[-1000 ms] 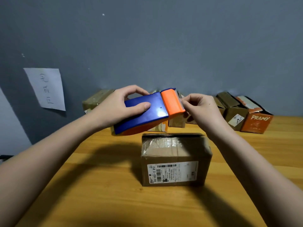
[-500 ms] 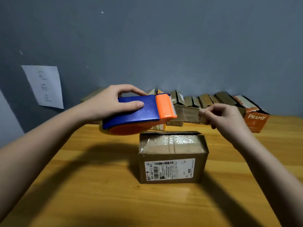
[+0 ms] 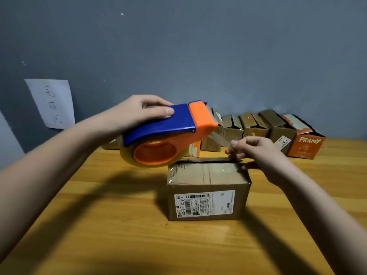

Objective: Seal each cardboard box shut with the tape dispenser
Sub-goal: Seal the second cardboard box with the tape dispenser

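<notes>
Blue-and-orange plastic tape dispenser (image 3: 168, 133) and left hand (image 3: 137, 116) hide the left end of the row of brown cardboard boxes (image 3: 248, 126) along the wall. Both forearms are cut off by the frame edges. Small print on the white shipping label (image 3: 204, 203) is illegible. Right hand's (image 3: 256, 149) fingertips (image 3: 231, 150) are blurred; whether they grip the clear tape strip (image 3: 218, 135) cannot be determined.

Your left hand (image 3: 137, 114) and right hand (image 3: 256, 150): bare, no gloves, rings or watch. Forearms bare too, no sleeves showing.
</notes>
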